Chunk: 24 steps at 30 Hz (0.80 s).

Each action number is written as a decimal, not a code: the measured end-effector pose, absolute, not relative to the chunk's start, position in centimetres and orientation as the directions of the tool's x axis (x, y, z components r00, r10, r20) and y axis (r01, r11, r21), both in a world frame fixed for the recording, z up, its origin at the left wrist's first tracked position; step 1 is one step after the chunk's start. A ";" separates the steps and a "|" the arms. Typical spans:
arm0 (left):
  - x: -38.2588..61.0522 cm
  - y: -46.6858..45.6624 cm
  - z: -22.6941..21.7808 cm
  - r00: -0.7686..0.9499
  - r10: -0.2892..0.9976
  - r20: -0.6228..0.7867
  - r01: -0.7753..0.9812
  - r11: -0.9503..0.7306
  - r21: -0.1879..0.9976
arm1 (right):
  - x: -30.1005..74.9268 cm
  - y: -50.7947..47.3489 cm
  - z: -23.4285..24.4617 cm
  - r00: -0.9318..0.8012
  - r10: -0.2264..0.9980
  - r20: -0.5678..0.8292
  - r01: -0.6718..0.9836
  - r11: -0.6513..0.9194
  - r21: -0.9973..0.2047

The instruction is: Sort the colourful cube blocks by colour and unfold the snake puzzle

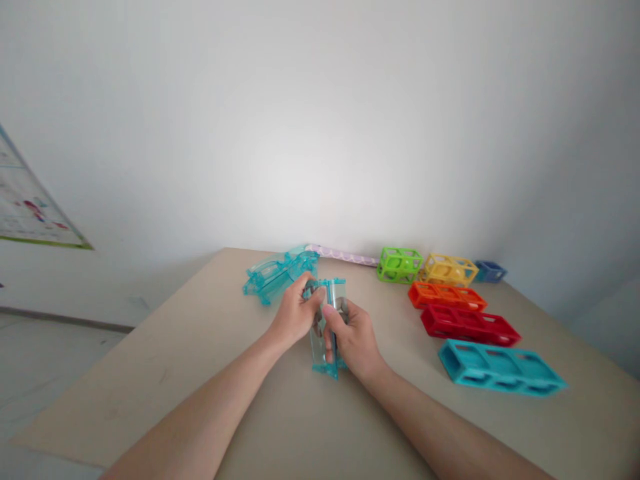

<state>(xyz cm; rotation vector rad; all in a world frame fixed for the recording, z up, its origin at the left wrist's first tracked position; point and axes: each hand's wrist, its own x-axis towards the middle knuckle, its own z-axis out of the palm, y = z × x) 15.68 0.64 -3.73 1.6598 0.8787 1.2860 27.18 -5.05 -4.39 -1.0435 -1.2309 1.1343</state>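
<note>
Between my two hands, above the middle of the table, is a clear plastic piece with teal edges (319,343), a long hinged-looking panel held upright. My left hand (299,303) pinches its upper left side with thumb and fingers. Around its right side my right hand (353,333) is closed, the thumb pressed on the front and fingers showing through the clear plastic. Just beyond my left hand lie more transparent teal plastic parts (275,272), heaped together.
On the right of the table (190,360) stand hollow block frames: green (399,265), yellow (450,269), dark blue (490,271), orange (447,296), red (470,325) and turquoise (501,367). A pale purple patterned strip (345,255) lies along the wall. A poster (35,200) hangs at left.
</note>
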 end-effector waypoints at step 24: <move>15.2 0.0 -2.8 0.319 0.871 0.375 -0.048 -0.380 0.924 | 27.6 -5.0 -4.7 -0.103 0.987 0.127 -0.154 0.111 -0.982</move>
